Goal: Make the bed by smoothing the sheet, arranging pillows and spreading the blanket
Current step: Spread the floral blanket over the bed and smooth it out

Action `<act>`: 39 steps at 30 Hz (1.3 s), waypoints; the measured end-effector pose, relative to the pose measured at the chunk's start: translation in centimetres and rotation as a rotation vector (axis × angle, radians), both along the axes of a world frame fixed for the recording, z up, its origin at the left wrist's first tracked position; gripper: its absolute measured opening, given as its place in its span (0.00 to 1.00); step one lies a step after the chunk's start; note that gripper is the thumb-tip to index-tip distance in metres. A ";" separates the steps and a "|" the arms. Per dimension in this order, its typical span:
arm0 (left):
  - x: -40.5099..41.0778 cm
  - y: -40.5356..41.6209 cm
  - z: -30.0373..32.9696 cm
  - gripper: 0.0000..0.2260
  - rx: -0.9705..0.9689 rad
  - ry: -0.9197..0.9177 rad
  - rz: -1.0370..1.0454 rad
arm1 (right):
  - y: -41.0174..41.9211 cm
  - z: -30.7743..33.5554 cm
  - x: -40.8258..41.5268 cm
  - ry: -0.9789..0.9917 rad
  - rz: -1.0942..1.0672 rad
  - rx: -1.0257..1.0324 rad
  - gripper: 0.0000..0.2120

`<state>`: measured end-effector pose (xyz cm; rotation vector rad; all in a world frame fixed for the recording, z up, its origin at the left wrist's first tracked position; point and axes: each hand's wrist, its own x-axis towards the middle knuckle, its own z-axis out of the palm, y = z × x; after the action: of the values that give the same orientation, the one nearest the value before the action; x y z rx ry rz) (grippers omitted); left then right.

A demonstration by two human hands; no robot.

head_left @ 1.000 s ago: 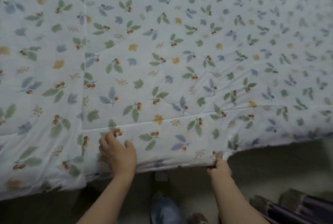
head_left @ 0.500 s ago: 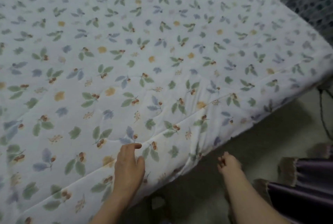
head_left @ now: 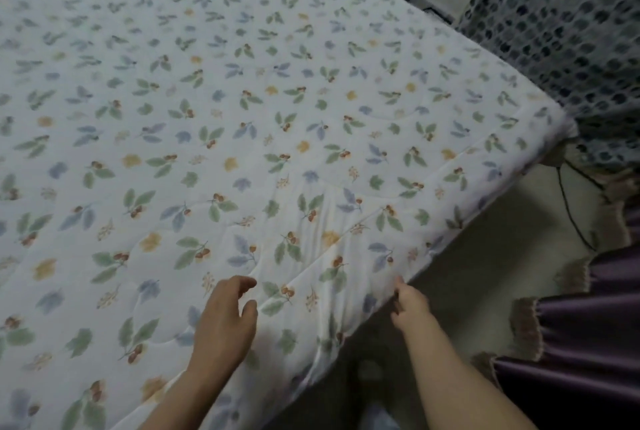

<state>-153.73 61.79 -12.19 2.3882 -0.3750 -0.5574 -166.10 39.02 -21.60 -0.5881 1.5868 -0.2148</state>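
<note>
Currently right hand pinches near edge of white quilted sheet with leaf-and-berry print, fingers curled on fabric. Left hand rests on sheet top just beside, fingers loosely bent, holding nothing. Sheet covers mattress fully. Purple satin cloth with fringed trim lies on floor, right.

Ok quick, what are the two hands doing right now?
Left hand: open, fingers relaxed, resting on top of the sheet.
Right hand: at the sheet's edge, seems to pinch it; fingers too blurred to be sure.
</note>
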 end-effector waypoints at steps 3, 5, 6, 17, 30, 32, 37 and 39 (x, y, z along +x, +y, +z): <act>0.7 -3.5 -1.2 0.13 0.065 0.015 0.019 | -3.4 -2.1 -0.7 0.029 -0.035 0.024 0.19; 0.7 -6.5 -1.7 0.13 0.099 0.019 0.045 | -4.9 -4.1 -2.8 0.102 -0.023 0.009 0.18; 0.6 -8.3 -1.8 0.13 0.101 0.025 0.053 | -5.2 -4.7 -3.7 0.123 0.006 0.033 0.18; 1.0 -28.8 -0.8 0.11 0.104 0.064 -0.074 | -26.9 -4.3 -1.6 -0.024 -0.127 0.048 0.20; 4.2 -38.1 1.4 0.13 0.092 0.104 -0.160 | -36.6 -0.9 -4.0 0.105 -0.057 0.003 0.18; 4.7 -40.1 1.7 0.13 0.071 0.084 -0.175 | -39.6 -0.6 -3.3 0.081 -0.057 -0.051 0.19; 5.2 -46.4 1.2 0.11 0.067 0.071 -0.182 | -46.6 -2.7 -1.8 0.041 -0.062 -0.054 0.24; 4.8 -48.7 0.7 0.11 0.094 0.084 -0.173 | -48.3 -3.7 -2.1 0.019 -0.071 -0.002 0.18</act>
<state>-148.94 13.05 -11.45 2.4270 -0.5320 -0.7674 -168.16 -9.32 -25.29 -0.5367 1.6276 -0.2648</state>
